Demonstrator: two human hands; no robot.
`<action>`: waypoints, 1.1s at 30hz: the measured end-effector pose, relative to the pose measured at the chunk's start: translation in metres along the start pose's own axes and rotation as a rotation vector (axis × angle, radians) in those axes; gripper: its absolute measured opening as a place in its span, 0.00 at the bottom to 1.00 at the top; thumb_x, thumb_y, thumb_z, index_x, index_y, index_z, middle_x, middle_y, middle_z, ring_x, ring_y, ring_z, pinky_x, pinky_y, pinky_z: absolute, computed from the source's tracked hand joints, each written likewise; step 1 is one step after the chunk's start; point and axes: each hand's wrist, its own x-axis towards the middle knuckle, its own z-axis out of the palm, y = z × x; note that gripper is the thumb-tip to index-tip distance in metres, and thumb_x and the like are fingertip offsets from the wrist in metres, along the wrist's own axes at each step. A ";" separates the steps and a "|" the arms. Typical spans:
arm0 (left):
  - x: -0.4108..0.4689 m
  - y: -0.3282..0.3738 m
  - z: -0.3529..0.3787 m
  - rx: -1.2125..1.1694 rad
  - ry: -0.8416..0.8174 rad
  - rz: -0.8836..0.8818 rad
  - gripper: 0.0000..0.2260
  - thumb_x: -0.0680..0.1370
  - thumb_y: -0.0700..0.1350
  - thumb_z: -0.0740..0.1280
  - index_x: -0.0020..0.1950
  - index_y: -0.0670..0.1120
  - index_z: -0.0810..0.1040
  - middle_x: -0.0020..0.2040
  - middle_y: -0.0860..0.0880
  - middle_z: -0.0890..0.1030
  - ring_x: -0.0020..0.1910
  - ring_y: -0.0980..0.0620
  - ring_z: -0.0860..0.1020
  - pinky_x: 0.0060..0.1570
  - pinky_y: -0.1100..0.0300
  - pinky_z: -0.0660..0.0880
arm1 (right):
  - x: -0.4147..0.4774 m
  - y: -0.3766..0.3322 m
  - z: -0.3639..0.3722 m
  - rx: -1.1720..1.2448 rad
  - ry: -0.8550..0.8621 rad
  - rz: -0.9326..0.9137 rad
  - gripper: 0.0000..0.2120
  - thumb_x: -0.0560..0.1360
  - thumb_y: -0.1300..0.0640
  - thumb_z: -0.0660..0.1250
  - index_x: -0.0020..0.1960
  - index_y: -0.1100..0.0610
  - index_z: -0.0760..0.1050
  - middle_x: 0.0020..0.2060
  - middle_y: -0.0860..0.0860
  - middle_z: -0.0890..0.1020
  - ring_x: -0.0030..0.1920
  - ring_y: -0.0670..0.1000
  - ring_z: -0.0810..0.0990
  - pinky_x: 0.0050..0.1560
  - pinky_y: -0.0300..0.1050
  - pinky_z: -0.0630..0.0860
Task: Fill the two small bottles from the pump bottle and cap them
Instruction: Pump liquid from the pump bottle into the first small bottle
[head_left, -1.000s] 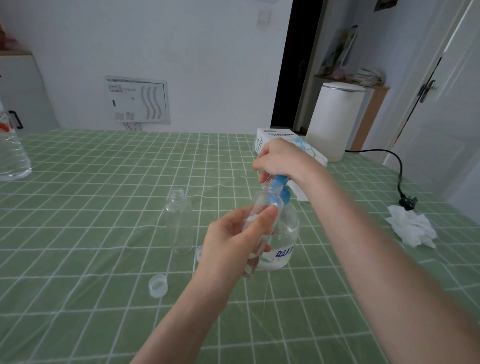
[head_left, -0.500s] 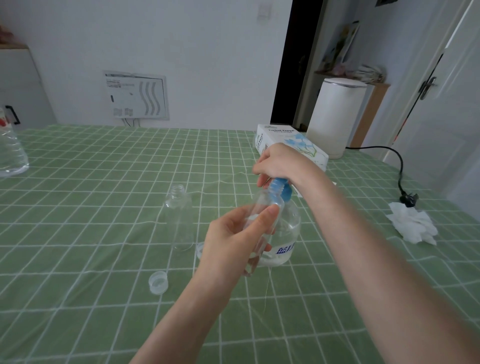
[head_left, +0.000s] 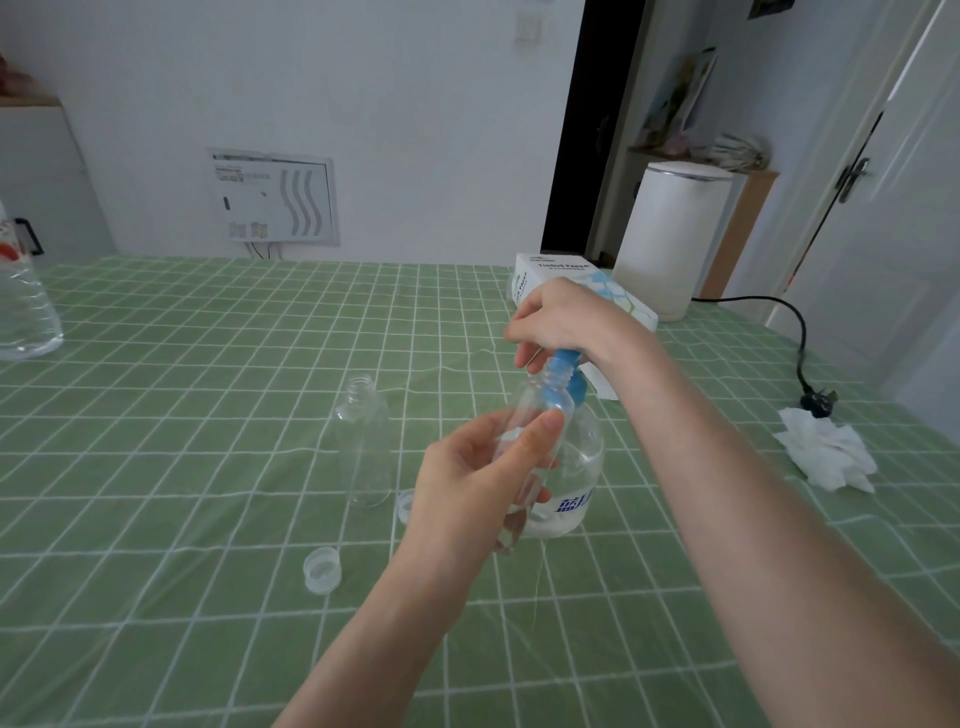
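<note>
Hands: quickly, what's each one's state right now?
Left hand: grips a small clear bottle.
Right hand: curled round the blue pump head.

Left grip (head_left: 478, 483), right grip (head_left: 561, 322) curled; forearms forward.

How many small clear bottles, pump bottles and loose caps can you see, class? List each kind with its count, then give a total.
Small clear bottles: 2 (held bottle in the left hand, standing bottle)
Pump bottle: 1
Loose caps: 2 (near cap, far cap)
Total: 5
</note>
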 end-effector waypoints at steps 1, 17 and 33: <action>0.000 0.000 0.000 -0.002 0.000 0.001 0.16 0.65 0.56 0.70 0.44 0.46 0.82 0.26 0.55 0.80 0.20 0.63 0.72 0.20 0.73 0.66 | 0.000 0.000 0.000 -0.003 -0.002 0.006 0.12 0.77 0.60 0.64 0.57 0.64 0.80 0.47 0.55 0.86 0.55 0.55 0.84 0.49 0.45 0.76; 0.000 -0.003 0.000 0.037 0.007 -0.013 0.19 0.65 0.58 0.70 0.46 0.45 0.82 0.26 0.54 0.79 0.18 0.62 0.71 0.20 0.71 0.66 | 0.002 0.006 0.005 0.057 0.032 -0.036 0.03 0.76 0.61 0.64 0.49 0.57 0.75 0.38 0.52 0.85 0.51 0.55 0.84 0.56 0.49 0.77; 0.003 -0.003 -0.001 0.043 0.016 -0.010 0.19 0.65 0.58 0.70 0.47 0.45 0.83 0.29 0.53 0.81 0.21 0.60 0.74 0.21 0.71 0.67 | 0.000 0.001 0.004 0.028 0.030 -0.029 0.10 0.75 0.62 0.64 0.54 0.63 0.79 0.47 0.56 0.86 0.54 0.57 0.84 0.58 0.50 0.79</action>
